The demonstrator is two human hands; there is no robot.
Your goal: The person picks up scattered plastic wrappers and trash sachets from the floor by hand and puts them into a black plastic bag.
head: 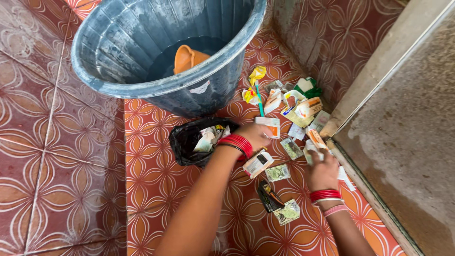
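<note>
My left hand (256,135) reaches over the tiled floor and grips a white and orange wrapper (269,125) beside a black plastic bag (187,140) that lies open with several wrappers inside. My right hand (321,171) presses down on small wrappers near the door sill, fingers closed around a white scrap (311,148). Both wrists wear red bangles. More empty sachets and wrappers (294,102) lie scattered between my hands and the wall corner, with a teal stick (259,102) among them.
A large blue-grey plastic tub (222,76) holding water and an orange mug (187,58) stands just beyond the bag. A concrete door sill (374,199) and wall run along the right. Patterned red floor tiles (61,156) spread to the left.
</note>
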